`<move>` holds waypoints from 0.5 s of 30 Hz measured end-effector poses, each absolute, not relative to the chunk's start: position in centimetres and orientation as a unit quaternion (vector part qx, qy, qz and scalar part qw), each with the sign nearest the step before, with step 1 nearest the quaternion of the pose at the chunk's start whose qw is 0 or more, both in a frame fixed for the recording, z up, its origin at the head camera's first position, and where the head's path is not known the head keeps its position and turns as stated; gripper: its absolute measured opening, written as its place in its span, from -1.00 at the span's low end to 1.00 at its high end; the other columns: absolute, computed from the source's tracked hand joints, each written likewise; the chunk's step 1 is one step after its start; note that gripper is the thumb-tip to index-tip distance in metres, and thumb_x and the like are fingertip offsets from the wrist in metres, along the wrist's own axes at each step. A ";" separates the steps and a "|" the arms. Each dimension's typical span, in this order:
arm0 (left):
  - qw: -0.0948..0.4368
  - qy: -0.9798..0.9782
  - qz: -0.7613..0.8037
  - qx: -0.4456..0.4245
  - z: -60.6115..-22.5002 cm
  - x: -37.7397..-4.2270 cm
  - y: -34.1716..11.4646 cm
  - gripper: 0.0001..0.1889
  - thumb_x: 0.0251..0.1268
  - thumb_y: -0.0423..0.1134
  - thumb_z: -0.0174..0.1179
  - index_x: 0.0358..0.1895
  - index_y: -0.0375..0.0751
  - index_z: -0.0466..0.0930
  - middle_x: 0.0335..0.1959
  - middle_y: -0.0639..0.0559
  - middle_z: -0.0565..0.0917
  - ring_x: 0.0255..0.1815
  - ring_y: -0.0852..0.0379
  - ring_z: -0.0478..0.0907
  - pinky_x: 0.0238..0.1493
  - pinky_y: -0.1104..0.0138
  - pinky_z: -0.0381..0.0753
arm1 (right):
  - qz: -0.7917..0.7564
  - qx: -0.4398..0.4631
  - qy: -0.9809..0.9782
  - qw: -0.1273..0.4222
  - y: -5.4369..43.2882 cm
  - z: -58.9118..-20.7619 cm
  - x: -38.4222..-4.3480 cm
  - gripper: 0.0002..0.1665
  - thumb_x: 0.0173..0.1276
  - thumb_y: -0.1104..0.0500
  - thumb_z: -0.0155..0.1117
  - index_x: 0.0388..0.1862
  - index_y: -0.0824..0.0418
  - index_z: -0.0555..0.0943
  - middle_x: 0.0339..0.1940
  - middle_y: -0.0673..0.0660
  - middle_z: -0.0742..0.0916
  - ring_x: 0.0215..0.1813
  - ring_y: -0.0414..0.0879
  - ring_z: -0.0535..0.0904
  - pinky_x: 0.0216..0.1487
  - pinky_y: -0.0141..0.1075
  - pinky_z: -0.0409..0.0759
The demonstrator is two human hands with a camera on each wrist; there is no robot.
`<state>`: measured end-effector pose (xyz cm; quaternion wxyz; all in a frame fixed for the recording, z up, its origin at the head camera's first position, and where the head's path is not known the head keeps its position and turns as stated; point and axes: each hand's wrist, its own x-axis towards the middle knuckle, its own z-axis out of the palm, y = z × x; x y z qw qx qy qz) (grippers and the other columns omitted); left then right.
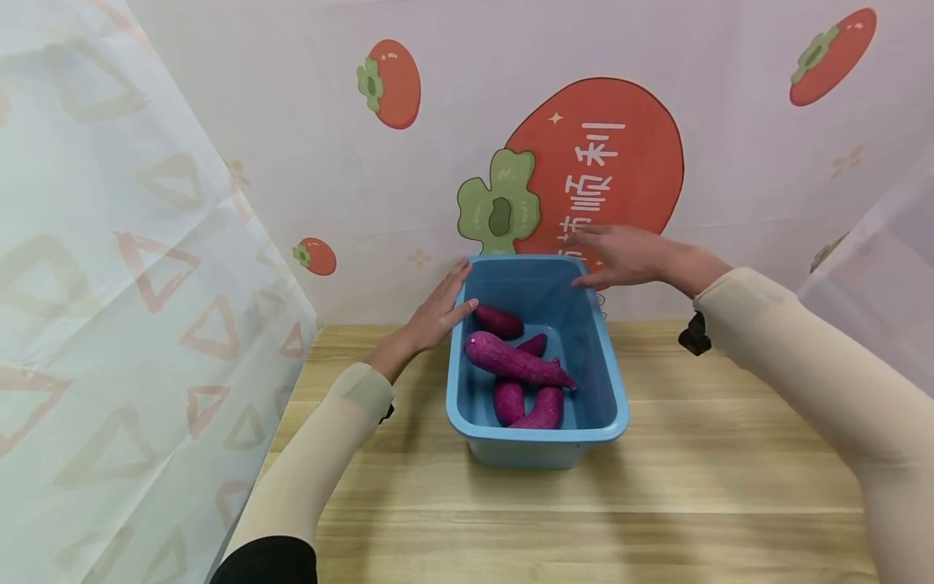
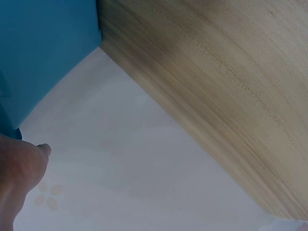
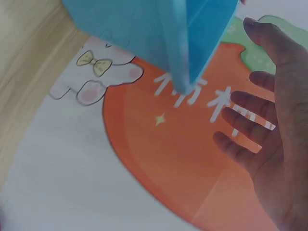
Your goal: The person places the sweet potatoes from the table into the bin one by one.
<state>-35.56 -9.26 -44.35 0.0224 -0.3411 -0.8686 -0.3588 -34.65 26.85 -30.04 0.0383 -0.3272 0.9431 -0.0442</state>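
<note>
A blue plastic bin (image 1: 609,365) stands on the wooden table, holding several purple sweet potatoes. One long sweet potato (image 1: 511,359) lies across others beneath it, and a darker one (image 1: 501,322) sits further back. At the bin's far left, my left hand (image 1: 434,312) touches the rim, fingers stretched out and thumb over the edge. My right hand (image 1: 627,255) is by the far right corner, its fingers spread and nothing in its grasp. In the right wrist view, its fingers (image 3: 250,108) are apart from the bin wall (image 3: 139,33).
The wooden table (image 1: 730,470) extends in front and to both sides of the bin. Behind it hangs a pale cloth (image 1: 241,81) printed with persimmons, close to the bin's far end. Another patterned sheet (image 1: 109,284) slopes along the left side.
</note>
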 end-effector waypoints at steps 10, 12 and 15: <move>0.019 -0.867 -0.361 -0.344 -44.4 -35.5 -9.3 -0.20 0.69 0.05 -0.13 0.74 -0.30 -0.16 0.80 -0.05 -0.23 0.79 0.04 -0.28 0.72 0.00 -0.14 | -0.051 -0.294 0.954 0.012 30.8 -30.7 -33.7 0.01 0.27 -0.14 0.59 0.56 0.28 0.43 0.49 0.39 0.54 0.42 0.36 0.51 0.24 0.33 0.60; 0.020 -0.867 -0.361 -0.344 -44.4 -35.5 -9.3 -0.20 0.69 0.05 -0.12 0.74 -0.30 -0.17 0.80 -0.05 -0.23 0.79 0.04 -0.28 0.72 -0.01 -0.15 | -0.048 -0.288 0.956 0.008 31.7 -30.9 -33.6 -0.01 0.26 -0.11 0.60 0.54 0.29 0.44 0.47 0.39 0.55 0.39 0.35 0.53 0.24 0.32 0.61; 0.022 -0.866 -0.363 -0.342 -44.4 -35.4 -9.2 -0.20 0.69 0.05 -0.13 0.74 -0.29 -0.17 0.80 -0.05 -0.23 0.79 0.04 -0.28 0.72 -0.02 -0.15 | -0.046 -0.284 0.958 0.003 33.2 -31.3 -33.3 -0.02 0.25 -0.08 0.62 0.54 0.28 0.45 0.46 0.37 0.56 0.37 0.33 0.55 0.24 0.33 0.59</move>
